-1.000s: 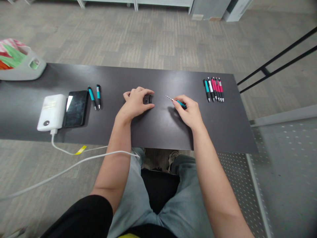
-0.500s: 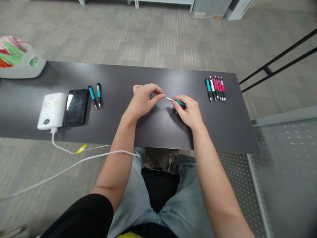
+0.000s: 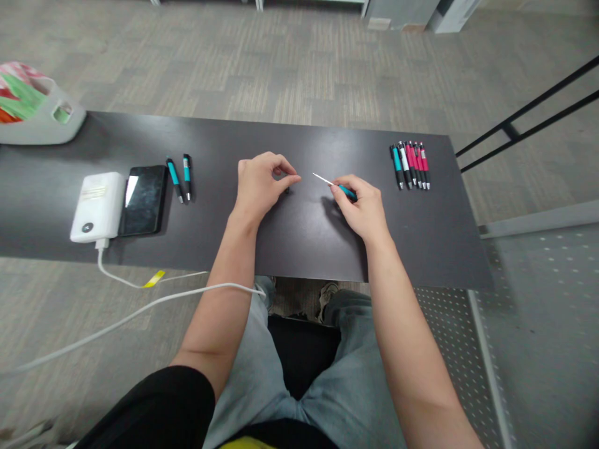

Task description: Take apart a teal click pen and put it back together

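My right hand (image 3: 362, 202) grips a teal pen barrel (image 3: 347, 192). From the barrel's left end a thin pale refill (image 3: 322, 179) sticks out, its tip bare and pointing at my left hand. My left hand (image 3: 264, 184) is closed in a pinch, thumb and forefinger together a short way left of the refill tip. Whatever may be between those fingertips is too small to make out. Under the left fingers a small dark piece (image 3: 287, 191) lies on the table, mostly covered by the hand.
Two teal pens (image 3: 187, 178) lie on the dark table (image 3: 304, 249), beside a black phone (image 3: 144, 201) and a white power bank (image 3: 98, 207) with a cable (image 3: 140, 315). At the right is a row of pens (image 3: 410, 165), teal, white and pink. A light basket (image 3: 70, 128) stands far left.
My left hand has drawn away leftward from the refill tip, leaving a gap. My right hand has shifted slightly right with the pen barrel and refill.
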Available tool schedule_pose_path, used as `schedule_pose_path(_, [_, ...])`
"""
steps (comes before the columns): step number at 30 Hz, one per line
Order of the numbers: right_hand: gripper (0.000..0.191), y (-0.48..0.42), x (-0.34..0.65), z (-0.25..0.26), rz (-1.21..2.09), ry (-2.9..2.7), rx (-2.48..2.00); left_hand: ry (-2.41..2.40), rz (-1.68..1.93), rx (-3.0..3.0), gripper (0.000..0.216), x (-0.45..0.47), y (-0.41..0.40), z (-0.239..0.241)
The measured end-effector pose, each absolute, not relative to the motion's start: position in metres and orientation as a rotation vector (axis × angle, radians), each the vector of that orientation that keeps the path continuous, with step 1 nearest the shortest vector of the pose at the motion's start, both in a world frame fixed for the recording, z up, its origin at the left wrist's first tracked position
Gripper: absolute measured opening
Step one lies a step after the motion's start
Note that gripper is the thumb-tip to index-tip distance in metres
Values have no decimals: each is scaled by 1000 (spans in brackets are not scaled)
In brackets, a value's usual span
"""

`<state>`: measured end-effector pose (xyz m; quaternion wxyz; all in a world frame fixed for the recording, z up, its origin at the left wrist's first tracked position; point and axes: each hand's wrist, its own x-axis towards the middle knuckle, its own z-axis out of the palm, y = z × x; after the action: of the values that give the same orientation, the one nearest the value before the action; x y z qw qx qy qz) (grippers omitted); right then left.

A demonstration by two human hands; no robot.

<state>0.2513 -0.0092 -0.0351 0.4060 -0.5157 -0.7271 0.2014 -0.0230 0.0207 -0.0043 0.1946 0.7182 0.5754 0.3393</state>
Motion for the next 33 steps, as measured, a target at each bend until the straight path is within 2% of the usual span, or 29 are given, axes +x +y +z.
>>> schedule_pose_path(5, [29,-10,251,-35,516,-1859,-1297,1616,732,2171,10,-14,16,-5])
schedule_pose_path(9, [30,-10,251,-35,509,-1873,-1323,1620,683,2160,9,-14,14,-4])
schedule_pose_path(14, [29,-12,250,-31,527,-1862,-1315,1642,610,2132,20,-14,13,-1])
schedule_pose_path(17, [30,-12,249,-29,531,-1846,-1316,1657,572,2128,16,-14,12,0])
schedule_pose_path(21, [34,-12,249,-29,536,-1847,-1335,1683,597,2114,10,-14,13,-4])
schedule_pose_path(29, [35,-12,249,-28,566,-1842,-1358,1651,761,2153,24,-21,22,-25])
schedule_pose_path(33, [35,-13,249,-28,571,-1837,-1353,1644,763,2155,32,-22,19,-17])
